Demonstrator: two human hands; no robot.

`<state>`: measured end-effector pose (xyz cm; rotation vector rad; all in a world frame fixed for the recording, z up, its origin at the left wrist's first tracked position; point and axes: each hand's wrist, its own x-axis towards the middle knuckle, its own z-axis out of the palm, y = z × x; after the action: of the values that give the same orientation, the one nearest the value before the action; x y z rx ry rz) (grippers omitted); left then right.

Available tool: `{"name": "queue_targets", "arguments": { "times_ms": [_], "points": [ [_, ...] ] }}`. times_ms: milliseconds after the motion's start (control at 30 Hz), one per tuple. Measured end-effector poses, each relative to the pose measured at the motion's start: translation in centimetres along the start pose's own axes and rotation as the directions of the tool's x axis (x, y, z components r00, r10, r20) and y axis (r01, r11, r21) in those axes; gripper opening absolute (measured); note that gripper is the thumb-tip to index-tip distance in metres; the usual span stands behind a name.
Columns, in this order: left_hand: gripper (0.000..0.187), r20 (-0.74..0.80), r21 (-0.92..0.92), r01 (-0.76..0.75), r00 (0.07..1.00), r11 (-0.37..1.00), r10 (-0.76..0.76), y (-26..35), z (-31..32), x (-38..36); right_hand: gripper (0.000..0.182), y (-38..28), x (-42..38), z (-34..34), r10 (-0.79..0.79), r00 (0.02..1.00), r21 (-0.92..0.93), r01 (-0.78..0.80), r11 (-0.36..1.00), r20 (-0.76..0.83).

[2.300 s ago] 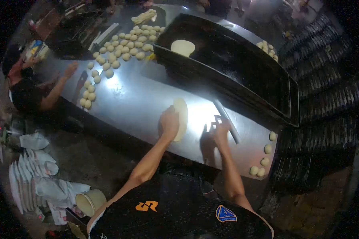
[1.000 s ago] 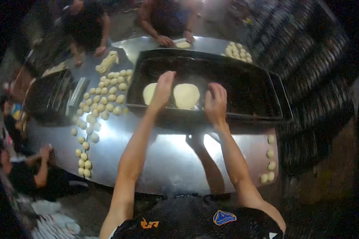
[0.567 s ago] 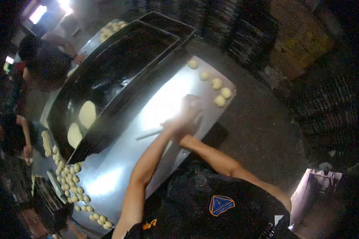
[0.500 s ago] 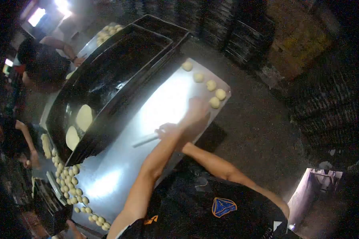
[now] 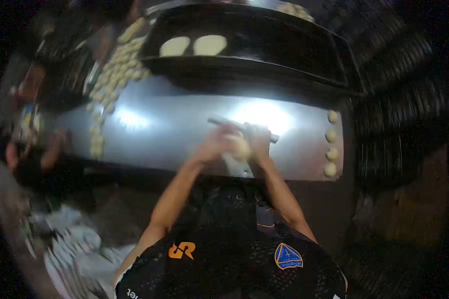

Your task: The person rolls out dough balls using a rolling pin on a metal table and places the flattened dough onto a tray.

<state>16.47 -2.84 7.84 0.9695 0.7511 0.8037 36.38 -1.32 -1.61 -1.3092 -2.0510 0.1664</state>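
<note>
A thin metal rolling pin [image 5: 274, 138] lies crosswise over the shiny metal table [image 5: 169, 119]. My right hand [image 5: 258, 140] is closed around it near its right end. My left hand [image 5: 217, 144], blurred, has its fingers against a pale dough ball [image 5: 242, 149] between my two hands, just below the pin. A small light patch, perhaps flour, shows on the table edge under the dough. Several dough balls [image 5: 331, 135] stand in a column at the table's right end.
Behind the table is a dark trough-like griddle [image 5: 264, 35] with two flat dough rounds [image 5: 209, 45]. Many dough balls [image 5: 119, 70] are heaped at the back left. Another person's hand [image 5: 57, 139] is at the left end. Striped cloth or bags [image 5: 75, 249] lie lower left.
The view has turned. My arms are uncrossed; my left hand has come back from the balls at the right end with one ball, and the pin is now at the dough.
</note>
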Motion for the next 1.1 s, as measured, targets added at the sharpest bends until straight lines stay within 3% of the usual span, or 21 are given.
{"name": "queue_targets", "arguments": {
  "times_ms": [33,67,100,167,233,267,300,333,367,433,500,567,600,633,700,767,833,900,967,1033,1100],
  "points": [
    [0.049,-0.23,0.124,-0.049,0.97,0.991,0.077,-2.0,-4.6,-1.4,0.034,0.5,1.7,2.5,0.1,0.993,-0.03,-0.098,0.995,0.071],
    [0.051,-0.434,0.561,0.091,0.879,0.823,0.198,-5.2,-9.2,-2.5,0.033,0.5,3.2,3.1,0.086,0.994,-0.032,-0.084,0.996,0.067],
    [0.053,-0.542,0.808,0.347,0.755,0.476,0.369,-7.3,-11.7,-3.8,0.032,0.3,4.2,3.1,0.081,0.995,-0.033,-0.079,0.996,0.06],
    [0.051,-0.658,0.731,0.437,0.654,0.524,0.372,-5.5,-9.1,-6.6,0.036,-0.9,5.3,3.2,0.014,0.996,-0.109,-0.004,0.994,0.087],
    [0.048,-0.741,0.658,0.496,0.56,0.567,0.37,-5.9,-7.9,-7.7,0.041,-3.7,5.8,2.1,-0.078,0.951,-0.218,0.148,0.965,0.298],
    [0.047,-0.564,0.826,0.426,0.656,0.37,0.502,-7.7,-8.4,-7.9,0.044,-5.5,5.1,4.0,0.042,0.83,-0.246,0.117,0.962,0.556],
    [0.047,-0.347,0.934,0.329,0.737,0.141,0.581,-9.1,-8.6,-8.0,0.043,-6.8,3.3,5.2,-0.183,0.889,-0.108,0.25,0.962,0.42],
    [0.047,-0.366,0.926,0.366,0.804,0.094,0.468,-9.7,-7.5,-7.8,0.041,-7.8,2.3,5.7,-0.282,0.863,-0.09,0.349,0.933,0.419],
    [0.047,-0.38,0.921,0.373,0.802,0.11,0.462,-10.0,-7.5,-7.9,0.04,-8.3,1.7,6.0,-0.377,0.829,-0.069,0.442,0.894,0.414],
    [0.05,-0.313,0.91,0.397,0.846,-0.119,0.431,-10.1,-7.6,-8.2,0.039,-6.9,1.6,5.3,-0.273,0.861,-0.078,0.337,0.938,0.429],
    [0.044,-0.312,0.902,0.412,0.827,-0.127,0.468,-9.0,-9.0,-8.2,0.037,-6.7,2.7,3.0,-0.255,0.85,-0.074,0.323,0.944,0.461],
    [0.036,-0.498,0.867,0.463,0.825,0.184,0.268,-6.3,-11.0,-7.4,0.034,-4.7,4.5,1.8,-0.162,0.805,-0.011,0.205,0.979,0.572],
    [0.036,-0.511,0.859,0.438,0.72,0.264,0.469,-5.6,-11.3,-7.4,0.033,-3.0,5.3,1.0,-0.09,0.884,-0.043,0.123,0.991,0.459],
    [0.036,-0.506,0.863,0.433,0.719,0.262,0.477,-4.6,-12.1,-7.2,0.033,-1.4,5.6,0.4,-0.01,0.941,-0.058,0.032,0.998,0.339],
    [0.04,-0.529,0.848,0.415,0.701,0.329,0.479,-3.0,-13.2,-7.1,0.035,1.5,4.3,0.5,0.112,0.955,-0.156,-0.07,0.985,0.275],
    [0.042,-0.511,0.858,0.402,0.721,0.319,0.467,-1.2,-13.0,-4.6,0.038,1.9,4.5,1.6,0.073,0.946,-0.132,-0.032,0.991,0.317],
    [0.042,-0.388,0.9,0.431,0.717,0.069,0.579,-1.9,-12.6,-2.4,0.041,-0.7,4.9,2.7,-0.206,0.933,0.036,0.204,0.978,0.294],
    [0.042,-0.4,0.889,0.456,0.719,0.049,0.569,-4.9,-12.0,-1.8,0.041,-3.5,4.9,4.3,-0.228,0.891,0.077,0.215,0.974,0.393],
    [0.043,-0.419,0.876,0.482,0.735,0.024,0.533,-7.9,-11.0,-3.0,0.036,-3.5,1.6,5.9,-0.187,0.891,0.192,0.115,0.975,0.414],
    [0.045,-0.459,0.844,0.535,0.682,0.039,0.57,-9.5,-9.0,-5.0,0.033,-6.0,0.8,3.5,-0.154,0.946,0.186,0.103,0.977,0.287],
    [0.046,-0.509,0.831,0.547,0.679,0.097,0.529,-10.6,-5.8,-7.7,0.033,-6.3,-0.9,2.6,-0.158,0.94,0.177,0.107,0.978,0.303]
  ]
}}
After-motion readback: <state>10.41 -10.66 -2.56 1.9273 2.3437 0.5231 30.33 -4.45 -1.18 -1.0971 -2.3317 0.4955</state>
